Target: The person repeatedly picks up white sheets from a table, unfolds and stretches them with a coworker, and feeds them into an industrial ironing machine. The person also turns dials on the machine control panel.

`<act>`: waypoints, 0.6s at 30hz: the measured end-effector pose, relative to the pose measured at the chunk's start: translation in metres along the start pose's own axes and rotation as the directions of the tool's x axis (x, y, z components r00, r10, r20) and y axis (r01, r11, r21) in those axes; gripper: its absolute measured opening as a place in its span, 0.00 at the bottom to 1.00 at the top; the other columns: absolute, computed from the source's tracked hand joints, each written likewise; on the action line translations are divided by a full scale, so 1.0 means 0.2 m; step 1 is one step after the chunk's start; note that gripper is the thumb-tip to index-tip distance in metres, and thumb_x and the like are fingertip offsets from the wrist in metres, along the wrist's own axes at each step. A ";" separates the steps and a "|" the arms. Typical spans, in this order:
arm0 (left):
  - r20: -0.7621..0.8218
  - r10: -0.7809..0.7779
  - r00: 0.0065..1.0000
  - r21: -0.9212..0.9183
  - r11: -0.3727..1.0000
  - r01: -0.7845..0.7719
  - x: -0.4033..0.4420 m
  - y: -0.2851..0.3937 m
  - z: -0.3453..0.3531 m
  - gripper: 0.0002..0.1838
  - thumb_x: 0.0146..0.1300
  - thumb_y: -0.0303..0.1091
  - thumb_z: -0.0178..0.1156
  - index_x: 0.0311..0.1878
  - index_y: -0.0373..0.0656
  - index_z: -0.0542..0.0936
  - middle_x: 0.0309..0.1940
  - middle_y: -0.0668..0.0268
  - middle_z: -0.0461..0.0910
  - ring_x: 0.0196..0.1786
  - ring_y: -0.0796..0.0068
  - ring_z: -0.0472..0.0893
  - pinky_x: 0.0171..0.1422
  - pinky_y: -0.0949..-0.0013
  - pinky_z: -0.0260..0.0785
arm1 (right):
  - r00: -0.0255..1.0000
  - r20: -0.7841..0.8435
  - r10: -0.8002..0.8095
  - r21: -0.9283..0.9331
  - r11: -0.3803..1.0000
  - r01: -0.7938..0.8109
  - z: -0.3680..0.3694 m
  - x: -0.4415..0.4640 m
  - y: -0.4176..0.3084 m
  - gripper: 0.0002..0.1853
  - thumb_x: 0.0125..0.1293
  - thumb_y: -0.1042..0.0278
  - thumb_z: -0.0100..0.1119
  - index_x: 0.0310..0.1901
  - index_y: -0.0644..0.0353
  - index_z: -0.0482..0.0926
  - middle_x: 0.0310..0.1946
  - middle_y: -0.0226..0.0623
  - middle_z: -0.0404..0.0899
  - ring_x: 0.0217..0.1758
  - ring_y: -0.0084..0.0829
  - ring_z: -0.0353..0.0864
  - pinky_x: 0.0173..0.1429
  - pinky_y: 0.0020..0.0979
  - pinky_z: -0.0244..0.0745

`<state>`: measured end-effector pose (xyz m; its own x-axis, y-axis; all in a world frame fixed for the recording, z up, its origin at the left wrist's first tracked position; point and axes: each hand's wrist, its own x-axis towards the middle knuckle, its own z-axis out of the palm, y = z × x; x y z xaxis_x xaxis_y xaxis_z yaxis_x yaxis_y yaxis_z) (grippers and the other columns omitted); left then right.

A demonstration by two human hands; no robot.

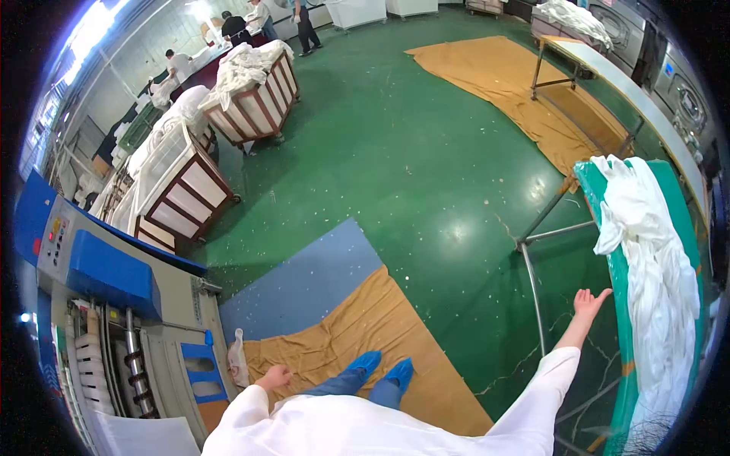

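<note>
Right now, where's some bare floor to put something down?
Speckled green floor lies open between the brown-framed carts and the green table. The blue mat beside the brown cloth underfoot has room too. It's crowded on that table, where white cloth sprawls, and in the heaped carts.

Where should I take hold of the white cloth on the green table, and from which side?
Probably by the loose flap near the far end of the white cloth, with the right hand coming over the green table's long edge nearest it. The flap juts to that edge, so it should pinch easily; the rest lies rumpled farther in.
</note>
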<state>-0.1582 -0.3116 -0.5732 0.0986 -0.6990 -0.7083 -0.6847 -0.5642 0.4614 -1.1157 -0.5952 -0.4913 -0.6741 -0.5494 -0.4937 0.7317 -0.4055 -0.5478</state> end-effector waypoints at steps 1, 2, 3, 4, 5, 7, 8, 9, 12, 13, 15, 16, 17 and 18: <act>-0.004 -0.004 1.000 -0.001 1.000 0.004 -0.01 0.02 -0.01 0.15 0.64 0.39 0.56 0.35 0.35 0.81 0.26 0.59 0.84 0.28 0.68 0.85 0.35 0.65 0.78 | 0.999 -0.036 0.012 0.042 0.999 -0.011 0.03 0.02 -0.02 0.70 0.40 0.30 0.73 0.73 0.66 0.40 0.74 0.38 0.46 0.68 0.34 0.61 0.67 0.37 0.63; 0.020 -0.014 1.000 0.001 1.000 0.014 0.02 0.05 0.04 0.15 0.64 0.40 0.56 0.36 0.35 0.81 0.27 0.59 0.84 0.29 0.69 0.85 0.35 0.65 0.77 | 0.999 -0.038 0.016 0.043 0.999 -0.014 0.03 0.10 -0.06 0.70 0.40 0.30 0.73 0.73 0.66 0.40 0.74 0.38 0.46 0.68 0.34 0.61 0.67 0.37 0.63; 0.046 -0.027 0.999 0.004 1.000 0.027 0.00 0.07 0.03 0.15 0.65 0.40 0.56 0.36 0.35 0.81 0.27 0.59 0.84 0.29 0.70 0.85 0.35 0.66 0.77 | 0.996 -0.084 0.024 0.102 0.995 -0.016 0.09 0.12 -0.10 0.66 0.41 0.32 0.74 0.71 0.66 0.45 0.73 0.39 0.49 0.68 0.35 0.61 0.66 0.38 0.64; 0.072 -0.041 0.997 0.007 0.999 0.041 -0.04 0.12 0.02 0.15 0.65 0.40 0.56 0.36 0.35 0.81 0.27 0.60 0.84 0.29 0.70 0.85 0.35 0.67 0.77 | 0.991 -0.131 0.035 0.162 0.987 -0.014 0.13 0.14 -0.14 0.63 0.43 0.34 0.74 0.70 0.65 0.50 0.72 0.39 0.52 0.69 0.36 0.61 0.65 0.38 0.65; 0.071 -0.048 0.996 0.009 0.999 0.048 -0.08 0.17 0.02 0.15 0.65 0.40 0.56 0.36 0.35 0.81 0.27 0.60 0.84 0.29 0.70 0.85 0.35 0.67 0.77 | 0.983 -0.176 0.049 0.221 0.975 -0.009 0.15 0.16 -0.17 0.59 0.44 0.36 0.75 0.69 0.65 0.55 0.71 0.40 0.55 0.69 0.36 0.62 0.65 0.39 0.66; 0.094 -0.111 0.989 -0.071 0.990 0.118 -0.18 0.39 0.07 0.13 0.67 0.37 0.54 0.35 0.37 0.79 0.27 0.62 0.83 0.29 0.72 0.83 0.35 0.68 0.76 | 0.988 -0.155 -0.013 0.239 0.970 0.051 0.12 0.23 -0.19 0.54 0.45 0.38 0.75 0.65 0.65 0.60 0.68 0.41 0.60 0.67 0.37 0.64 0.64 0.40 0.67; 0.111 -0.139 0.984 -0.114 0.982 0.151 -0.21 0.45 0.08 0.12 0.68 0.36 0.53 0.35 0.37 0.79 0.27 0.63 0.82 0.29 0.72 0.82 0.35 0.69 0.75 | 0.987 -0.133 -0.092 0.255 0.959 0.124 0.13 0.23 -0.19 0.48 0.47 0.40 0.74 0.62 0.64 0.64 0.64 0.42 0.65 0.65 0.38 0.67 0.63 0.41 0.68; 0.108 -0.141 0.984 -0.115 0.981 0.153 -0.21 0.47 0.08 0.12 0.68 0.36 0.53 0.35 0.37 0.79 0.27 0.63 0.82 0.29 0.72 0.82 0.35 0.69 0.75 | 0.978 -0.113 -0.174 0.271 0.942 0.199 0.14 0.22 -0.20 0.43 0.49 0.42 0.74 0.59 0.64 0.69 0.61 0.43 0.70 0.63 0.39 0.70 0.62 0.43 0.70; 0.100 -0.075 0.992 -0.078 0.994 0.083 -0.22 0.49 0.08 0.14 0.67 0.40 0.54 0.39 0.37 0.80 0.30 0.59 0.84 0.28 0.72 0.83 0.33 0.69 0.76 | 0.864 -0.318 -0.390 0.222 0.855 0.468 0.26 -0.06 -0.04 0.34 0.54 0.49 0.71 0.55 0.64 0.73 0.52 0.42 0.76 0.55 0.41 0.76 0.58 0.44 0.73; 0.103 -0.075 0.992 -0.077 0.994 0.083 -0.22 0.51 0.10 0.14 0.67 0.40 0.54 0.39 0.37 0.80 0.30 0.59 0.84 0.28 0.72 0.83 0.33 0.69 0.76 | 0.772 -0.406 -0.489 0.179 0.786 0.592 0.29 -0.14 -0.02 0.29 0.57 0.53 0.69 0.53 0.64 0.75 0.48 0.41 0.80 0.51 0.42 0.79 0.56 0.45 0.74; 0.119 0.006 0.993 -0.020 1.000 -0.004 -0.10 0.56 0.18 0.13 0.67 0.39 0.54 0.39 0.38 0.80 0.29 0.60 0.83 0.29 0.72 0.83 0.33 0.68 0.75 | 0.829 -0.269 -0.491 0.202 0.813 0.546 0.14 -0.06 -0.03 0.28 0.58 0.52 0.68 0.53 0.63 0.75 0.49 0.41 0.80 0.51 0.41 0.79 0.56 0.44 0.75; 0.123 0.043 0.991 0.005 0.999 -0.044 -0.09 0.61 0.22 0.13 0.66 0.39 0.53 0.39 0.39 0.80 0.28 0.61 0.83 0.29 0.72 0.83 0.33 0.68 0.74 | 0.871 -0.127 -0.475 0.208 0.846 0.492 0.04 -0.03 -0.05 0.27 0.59 0.51 0.66 0.53 0.63 0.76 0.51 0.41 0.79 0.50 0.40 0.80 0.56 0.43 0.75; 0.117 0.044 0.992 -0.004 0.999 -0.044 -0.10 0.68 0.22 0.13 0.66 0.39 0.53 0.39 0.39 0.80 0.28 0.61 0.83 0.29 0.72 0.83 0.33 0.68 0.74 | 0.874 -0.117 -0.472 0.210 0.848 0.487 -0.01 -0.02 -0.08 0.27 0.59 0.51 0.66 0.53 0.63 0.76 0.51 0.41 0.79 0.50 0.40 0.80 0.56 0.43 0.75; 0.098 0.120 0.988 -0.040 0.992 -0.116 -0.11 0.74 0.23 0.13 0.66 0.39 0.54 0.39 0.39 0.79 0.28 0.61 0.83 0.29 0.71 0.83 0.34 0.67 0.74 | 0.912 -0.039 -0.409 0.208 0.889 0.408 -0.06 -0.07 -0.08 0.26 0.60 0.53 0.65 0.54 0.62 0.76 0.51 0.41 0.79 0.51 0.40 0.80 0.56 0.42 0.76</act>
<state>-0.2952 -0.3602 -0.5133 -0.0551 -0.7152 -0.6967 -0.6622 -0.4961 0.5616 -1.1200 -0.5715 -0.4840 -0.9177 -0.3064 -0.2528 0.3969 -0.7367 -0.5476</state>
